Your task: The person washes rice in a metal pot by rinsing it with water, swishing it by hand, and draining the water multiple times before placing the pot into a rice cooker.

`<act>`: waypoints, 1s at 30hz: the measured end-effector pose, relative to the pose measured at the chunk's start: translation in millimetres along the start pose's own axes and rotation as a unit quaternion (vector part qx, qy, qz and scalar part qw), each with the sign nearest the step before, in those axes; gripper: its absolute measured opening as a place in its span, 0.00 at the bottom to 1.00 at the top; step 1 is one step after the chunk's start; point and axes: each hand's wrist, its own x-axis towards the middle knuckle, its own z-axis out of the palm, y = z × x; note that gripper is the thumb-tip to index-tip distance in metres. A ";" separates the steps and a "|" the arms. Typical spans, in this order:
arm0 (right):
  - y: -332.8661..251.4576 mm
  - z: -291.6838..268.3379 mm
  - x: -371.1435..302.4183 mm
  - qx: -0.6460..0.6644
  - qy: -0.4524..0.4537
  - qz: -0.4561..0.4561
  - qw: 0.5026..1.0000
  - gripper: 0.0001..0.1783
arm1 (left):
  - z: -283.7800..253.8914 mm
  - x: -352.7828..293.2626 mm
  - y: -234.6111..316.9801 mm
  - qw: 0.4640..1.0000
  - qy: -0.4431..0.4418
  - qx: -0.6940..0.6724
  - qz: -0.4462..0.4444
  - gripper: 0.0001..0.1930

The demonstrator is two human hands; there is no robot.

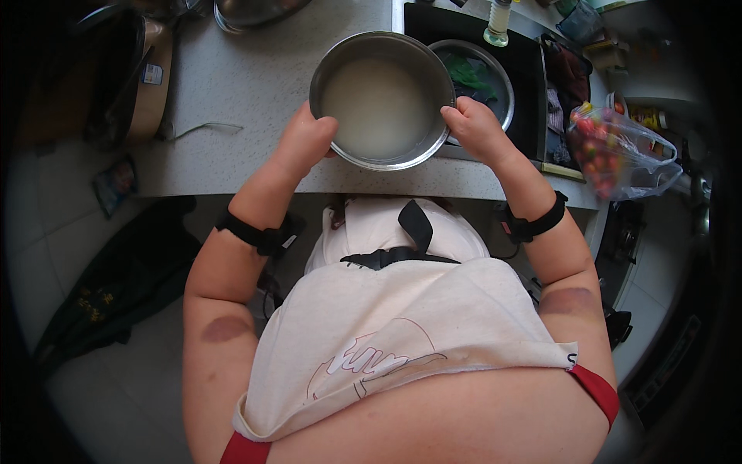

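Observation:
A round steel pot (381, 164) with cloudy whitish liquid in it is held between my two hands over the counter, just left of the sink. My left hand (309, 138) grips the pot at its left side, the thumb against the rim. On the opposite side my right hand (473, 130) is closed round the pot's edge, thumb on top. Most of my fingers are hidden under or behind the pot. Whether anything lies below the liquid, I cannot tell. Partly behind the pot, a metal basin (506, 81) with something green in it sits in the sink.
The dark sink (529, 116) is at the right, with a bottle (498, 23) at its far edge. A clear plastic bag of red fruit (603, 158) lies at the counter's right end. A brown appliance (154, 77) stands left, near a cable (205, 126). Another metal vessel (259, 11) is behind.

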 end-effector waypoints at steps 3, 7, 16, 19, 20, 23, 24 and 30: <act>8.3 -2.7 -3.4 0.016 -0.005 -0.002 1.000 0.17 | 6.2 -1.9 10.3 1.000 -0.007 0.013 -0.001 0.22; 1.9 -14.9 -17.0 0.037 -0.007 -0.008 0.999 0.17 | 14.9 -6.2 10.3 0.999 -0.004 0.023 -0.026 0.23; 24.2 -44.4 -30.0 0.023 0.015 -0.108 0.994 0.15 | 42.8 -4.9 23.7 0.998 -0.022 0.032 -0.043 0.25; 39.4 -50.0 -34.3 0.034 0.012 -0.092 0.995 0.15 | 54.5 -5.8 31.5 0.996 -0.033 0.054 -0.056 0.24; 41.4 -51.9 -35.5 0.036 0.014 -0.090 0.995 0.15 | 58.4 -5.6 34.5 0.996 -0.034 0.057 -0.056 0.24; 38.4 -51.6 -35.6 0.059 0.013 -0.046 0.997 0.15 | 61.4 -3.8 40.3 0.994 -0.026 0.078 -0.073 0.26; 36.3 -50.8 -36.1 0.058 0.014 -0.038 0.998 0.15 | 60.1 -3.3 39.9 0.995 -0.029 0.070 -0.072 0.26; 44.8 -70.6 -40.8 0.037 0.012 -0.040 0.998 0.15 | 80.2 1.9 33.1 0.995 -0.040 0.048 -0.074 0.25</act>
